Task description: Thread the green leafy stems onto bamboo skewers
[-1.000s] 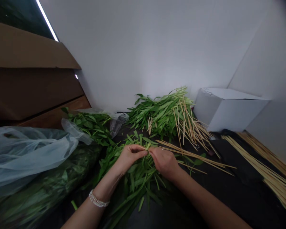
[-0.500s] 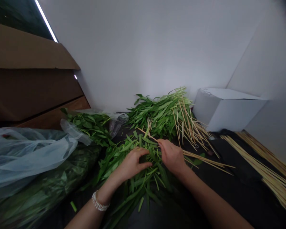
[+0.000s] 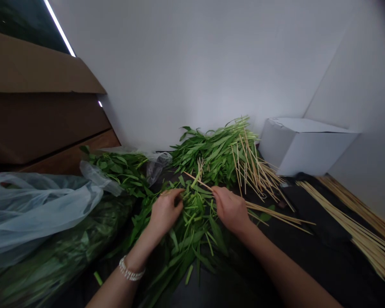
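Observation:
My right hand (image 3: 231, 209) is closed around thin wooden skewers (image 3: 197, 181); one sticks out to the left past its fingers, while several long ends show on its right. Across from it, my left hand (image 3: 166, 209), with a beaded bracelet at the wrist, has its fingers curled into a heap of long-leaved greens (image 3: 192, 244). Thumb and fingertips meet at the leafy stems; the exact pieces pinched are partly hidden. Cut pale green stems show between both hands, just below the skewer.
Behind lies a bunch of greens (image 3: 208, 149) with loose skewers (image 3: 258, 171) beside it. Plastic bags (image 3: 45, 209) of greens and a cardboard box (image 3: 41, 119) are left. A white box (image 3: 311, 145) and more sticks (image 3: 356, 237) lie right, on a dark surface (image 3: 295, 261).
My left hand has moved left and slightly up over the greens, its fingers now more curled, uncovering cut stems. My right hand keeps its place and its hold on the skewers.

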Tool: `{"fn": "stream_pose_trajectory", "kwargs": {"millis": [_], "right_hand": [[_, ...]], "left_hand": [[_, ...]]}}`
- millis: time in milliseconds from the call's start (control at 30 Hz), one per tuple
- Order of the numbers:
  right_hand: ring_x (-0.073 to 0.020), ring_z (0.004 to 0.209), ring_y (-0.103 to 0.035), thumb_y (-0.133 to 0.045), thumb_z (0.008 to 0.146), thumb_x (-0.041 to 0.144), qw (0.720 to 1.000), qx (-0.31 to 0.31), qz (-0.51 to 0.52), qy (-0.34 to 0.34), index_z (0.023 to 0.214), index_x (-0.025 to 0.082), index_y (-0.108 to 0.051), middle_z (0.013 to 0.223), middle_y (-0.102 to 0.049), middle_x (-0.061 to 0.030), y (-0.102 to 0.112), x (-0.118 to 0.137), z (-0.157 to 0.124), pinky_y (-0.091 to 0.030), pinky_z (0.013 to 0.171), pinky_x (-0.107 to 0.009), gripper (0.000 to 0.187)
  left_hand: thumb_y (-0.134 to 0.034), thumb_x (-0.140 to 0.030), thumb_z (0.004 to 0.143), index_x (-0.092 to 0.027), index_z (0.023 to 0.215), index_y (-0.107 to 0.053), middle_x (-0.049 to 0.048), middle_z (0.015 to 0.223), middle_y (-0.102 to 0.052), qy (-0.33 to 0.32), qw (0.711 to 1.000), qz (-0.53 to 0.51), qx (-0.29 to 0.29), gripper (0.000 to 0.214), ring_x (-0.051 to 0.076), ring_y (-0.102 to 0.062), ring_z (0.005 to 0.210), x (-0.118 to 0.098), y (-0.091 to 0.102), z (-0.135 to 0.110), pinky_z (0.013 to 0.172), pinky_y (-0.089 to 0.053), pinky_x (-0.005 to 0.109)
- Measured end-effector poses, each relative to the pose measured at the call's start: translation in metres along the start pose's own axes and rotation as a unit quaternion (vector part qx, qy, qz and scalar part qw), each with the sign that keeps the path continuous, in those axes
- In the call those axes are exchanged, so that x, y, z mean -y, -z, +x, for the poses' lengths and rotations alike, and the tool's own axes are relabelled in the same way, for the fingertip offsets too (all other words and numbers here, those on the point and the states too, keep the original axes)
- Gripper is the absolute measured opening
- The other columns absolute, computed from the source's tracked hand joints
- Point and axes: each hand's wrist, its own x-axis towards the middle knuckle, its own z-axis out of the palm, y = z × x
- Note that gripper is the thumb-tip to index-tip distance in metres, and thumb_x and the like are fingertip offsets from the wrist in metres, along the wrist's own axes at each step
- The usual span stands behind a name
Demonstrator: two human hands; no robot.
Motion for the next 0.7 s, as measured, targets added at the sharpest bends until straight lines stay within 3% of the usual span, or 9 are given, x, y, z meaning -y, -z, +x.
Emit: {"fn": "stream_pose_trajectory", "kwargs": {"millis": [167, 367, 533, 700], "right_hand": [[-0.0143, 0.072, -0.065, -0.04, 0.098, 0.019, 1.0, 0.002, 0.0, -0.012, 0.103, 0.013, -0.062, 0.082, -0.068, -0.0062, 0.002, -0.002, 0.0, -0.045, 0.067, -0.024, 0.024], [-0.0144, 0.072, -0.065, -0.04, 0.098, 0.019, 1.0, -0.006, -0.002, -0.018, 0.103, 0.014, -0.062, 0.082, -0.068, -0.0062, 0.003, -0.004, 0.002, -0.045, 0.066, -0.024, 0.023], [-0.0143, 0.071, -0.065, -0.041, 0.097, 0.017, 1.0, -0.012, -0.003, -0.017, 0.101, 0.013, -0.062, 0.082, -0.069, -0.0062, 0.003, -0.006, 0.002, -0.045, 0.067, -0.023, 0.021], [-0.0137, 0.072, -0.065, -0.04, 0.098, 0.018, 1.0, -0.006, 0.0, -0.019, 0.102, 0.014, -0.061, 0.083, -0.069, -0.0062, 0.003, -0.005, 0.002, -0.044, 0.066, -0.023, 0.022]], "left_hand": [[-0.053, -0.016, 0.079, -0.022, 0.111, -0.064, 0.0042, 0.09, -0.068, 0.049, 0.996, 0.021, -0.074, 0.035, 0.022, -0.063, 0.087, 0.016, 0.013, 0.005, 0.077, -0.046, 0.032], [-0.052, -0.013, 0.077, -0.02, 0.103, -0.063, 0.0054, 0.095, -0.062, -0.024, 0.992, -0.087, -0.086, 0.028, 0.021, -0.06, 0.09, 0.006, 0.007, 0.005, 0.084, -0.046, 0.034], [-0.047, -0.009, 0.077, -0.02, 0.077, -0.063, 0.0043, 0.093, -0.06, -0.095, 0.984, -0.153, -0.012, 0.019, 0.02, -0.057, 0.092, -0.014, 0.009, -0.001, 0.087, -0.043, 0.033], [-0.056, -0.016, 0.078, -0.019, 0.072, -0.065, 0.0027, 0.086, -0.059, -0.146, 0.975, -0.148, 0.075, 0.012, 0.018, -0.055, 0.086, -0.024, 0.014, -0.006, 0.087, -0.041, 0.033]]}}
